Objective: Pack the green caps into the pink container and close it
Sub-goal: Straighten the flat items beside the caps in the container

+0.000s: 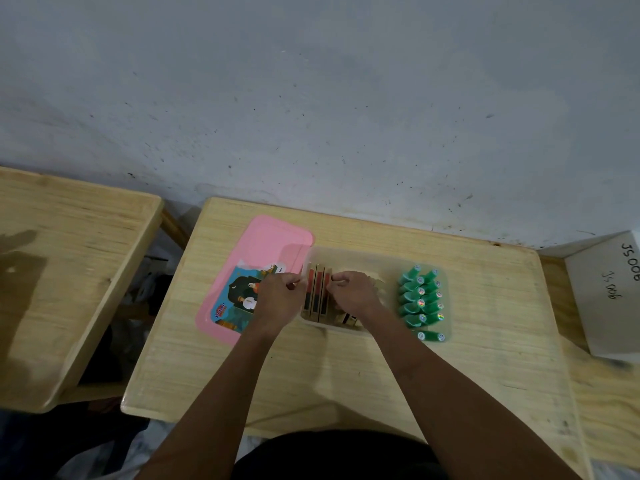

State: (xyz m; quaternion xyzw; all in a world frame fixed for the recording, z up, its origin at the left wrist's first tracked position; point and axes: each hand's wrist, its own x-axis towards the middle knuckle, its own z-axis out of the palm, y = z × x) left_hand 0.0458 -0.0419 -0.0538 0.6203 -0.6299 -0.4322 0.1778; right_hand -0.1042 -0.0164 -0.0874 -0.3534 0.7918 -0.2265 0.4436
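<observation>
Several green caps (420, 301) lie in two rows at the right end of a translucent container (349, 253) in the middle of the wooden table. Its pink lid (258, 249), with a picture label, lies flat on the table just left of it. At the container's left end stand three flat red-and-tan boxes (317, 296) on edge. My left hand (277, 299) pinches them from the left and my right hand (353, 292) presses them from the right. More small boxes (346, 318) lie under my right wrist, partly hidden.
A second wooden table (69, 271) stands to the left across a gap. A white box marked "JS 006" (609, 292) sits at the right edge. A grey wall rises directly behind the table.
</observation>
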